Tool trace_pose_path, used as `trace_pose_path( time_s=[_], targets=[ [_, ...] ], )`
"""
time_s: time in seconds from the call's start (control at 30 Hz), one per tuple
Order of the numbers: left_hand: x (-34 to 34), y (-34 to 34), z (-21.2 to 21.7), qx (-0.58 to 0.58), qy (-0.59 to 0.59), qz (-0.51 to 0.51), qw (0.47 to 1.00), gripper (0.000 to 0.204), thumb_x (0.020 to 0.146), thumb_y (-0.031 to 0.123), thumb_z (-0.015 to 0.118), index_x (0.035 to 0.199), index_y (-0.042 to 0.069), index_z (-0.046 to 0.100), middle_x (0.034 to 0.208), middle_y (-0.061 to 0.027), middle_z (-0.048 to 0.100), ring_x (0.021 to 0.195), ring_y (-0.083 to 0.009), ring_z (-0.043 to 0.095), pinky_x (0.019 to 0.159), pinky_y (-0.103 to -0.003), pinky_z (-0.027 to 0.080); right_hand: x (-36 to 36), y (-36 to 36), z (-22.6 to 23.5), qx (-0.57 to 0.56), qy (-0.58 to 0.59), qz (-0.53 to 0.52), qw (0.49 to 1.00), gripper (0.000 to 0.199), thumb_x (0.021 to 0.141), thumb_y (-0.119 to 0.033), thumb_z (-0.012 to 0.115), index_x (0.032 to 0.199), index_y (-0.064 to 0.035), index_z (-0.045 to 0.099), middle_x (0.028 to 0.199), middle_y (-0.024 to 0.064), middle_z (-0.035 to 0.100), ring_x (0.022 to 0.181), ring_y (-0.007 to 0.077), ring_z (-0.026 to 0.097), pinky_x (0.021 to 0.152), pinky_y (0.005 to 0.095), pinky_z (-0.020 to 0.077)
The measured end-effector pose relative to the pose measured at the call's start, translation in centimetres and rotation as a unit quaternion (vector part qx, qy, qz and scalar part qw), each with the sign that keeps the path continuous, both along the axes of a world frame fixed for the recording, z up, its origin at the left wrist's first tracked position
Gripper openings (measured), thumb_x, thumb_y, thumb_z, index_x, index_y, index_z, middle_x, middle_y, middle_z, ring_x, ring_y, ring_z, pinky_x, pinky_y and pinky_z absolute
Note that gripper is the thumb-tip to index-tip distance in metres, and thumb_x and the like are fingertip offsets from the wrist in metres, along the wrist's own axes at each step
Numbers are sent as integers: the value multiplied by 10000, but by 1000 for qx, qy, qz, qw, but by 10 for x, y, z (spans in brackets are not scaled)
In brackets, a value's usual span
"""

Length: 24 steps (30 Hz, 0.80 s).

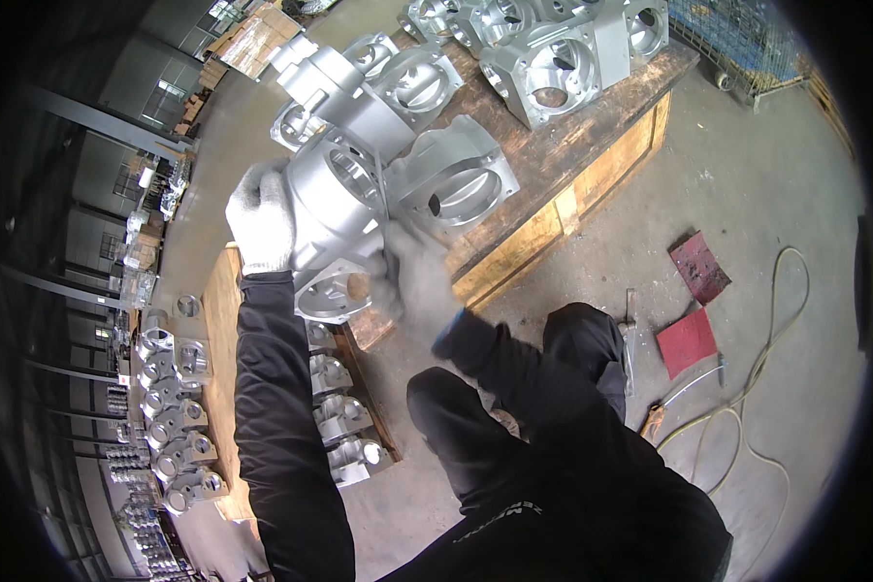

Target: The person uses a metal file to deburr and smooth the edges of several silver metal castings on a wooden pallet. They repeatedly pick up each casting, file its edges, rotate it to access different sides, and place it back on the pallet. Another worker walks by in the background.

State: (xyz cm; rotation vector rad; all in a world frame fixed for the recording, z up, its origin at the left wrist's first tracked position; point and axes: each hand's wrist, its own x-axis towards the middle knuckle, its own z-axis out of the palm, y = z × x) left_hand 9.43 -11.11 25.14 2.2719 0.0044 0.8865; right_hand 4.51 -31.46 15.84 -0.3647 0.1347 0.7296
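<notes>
A silvery metal casting (330, 199) with a large round bore stands at the near left end of a wooden bench. My left hand (262, 218), in a white glove, grips its left side, with the fingertips partly hidden. On the casting's right side, my gloved right hand (419, 276) is smeared by motion. It appears closed on a thin, flat, file-like tool (382, 184) that points up along the casting's edge. Another bored casting (461, 175) sits just right of the tool, and a flanged one (335, 291) lies below the casting I hold.
More castings (553, 73) crowd the far end of the wooden bench (563, 209). Smaller castings (344, 417) rest low beside my left forearm; others (170, 427) line the left. Red sheets (687, 342), a wooden-handled tool (654, 421) and a looping hose (747, 388) lie on the floor at right.
</notes>
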Motion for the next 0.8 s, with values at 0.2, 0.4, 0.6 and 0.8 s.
trace_pose_path(
  time_s=[0.2,0.4,0.6,0.8],
  targets=[
    [-1,-11,7,62,-15,13,998,284,973,38,505,1062,-72,751,954,-76,735,895,-131,653,863,-281,516,-11,-5,-16,10,52,20,998,380,1062,-392,558,901,-55,628,655,13,554,398,135,454,364,270,376],
    [-6,-14,7,10,2,0,1000,289,976,48,509,1067,-74,754,968,-84,737,904,-138,658,872,-284,517,21,2,-56,4,-46,50,998,393,1056,-397,565,838,-77,633,633,13,595,395,135,477,369,277,372],
    [-2,-7,4,41,-14,0,999,272,962,51,521,1045,-58,756,943,-120,755,899,-173,689,875,-307,530,50,-23,-31,-6,-124,80,989,232,1067,-276,537,1237,-121,567,690,-5,546,431,90,451,365,257,321],
    [-2,-6,5,57,-17,11,998,264,961,59,518,1016,-51,751,875,-125,741,842,-172,685,834,-310,534,51,-33,-21,-134,-373,-56,916,292,1070,-311,539,1278,-114,595,695,-7,563,424,89,468,363,236,340]
  ],
)
